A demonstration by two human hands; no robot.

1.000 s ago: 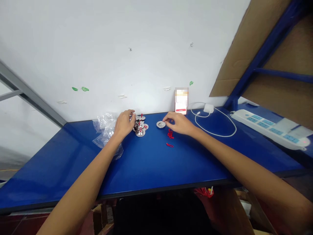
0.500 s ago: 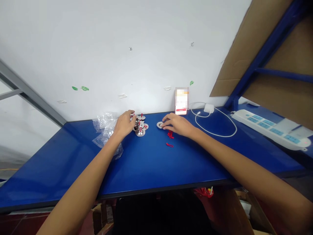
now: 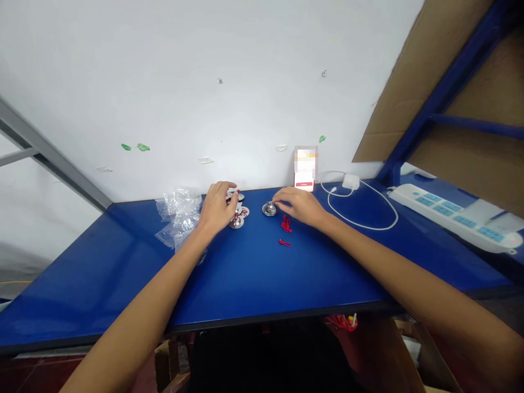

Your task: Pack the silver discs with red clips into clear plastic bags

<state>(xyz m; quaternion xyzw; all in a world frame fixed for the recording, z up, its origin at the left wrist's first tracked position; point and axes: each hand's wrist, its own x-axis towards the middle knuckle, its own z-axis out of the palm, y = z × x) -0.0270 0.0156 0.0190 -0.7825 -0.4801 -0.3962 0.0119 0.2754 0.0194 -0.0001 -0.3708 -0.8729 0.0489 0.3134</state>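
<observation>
Several small shiny metal cymbals [image 3: 235, 222] with red cord loops lie in a pile at the back of the blue table. My left hand [image 3: 220, 206] is over the left side of this pile and covers part of it. Its fingers are curved, with the thumb apart from them, and no held piece shows. A single cymbal [image 3: 269, 209] lies to the right, its dished face visible. The fingertips of my right hand [image 3: 298, 204] pinch its right rim. Just in front of that hand are a bundle of red cord loops [image 3: 286, 224] and one separate red loop [image 3: 285, 243].
Clear plastic bags [image 3: 178, 215] lie left of the pile. A phone [image 3: 304, 172] leans on the white wall behind my right hand. Farther right are a white charger [image 3: 351, 181] with its cable and a power strip [image 3: 454, 215]. The table's front edge [image 3: 278, 315] runs below my forearms.
My left hand has shifted slightly right over the pile. My right fingers have drawn back from over the single cymbal to its right rim, leaving its dished face in view.
</observation>
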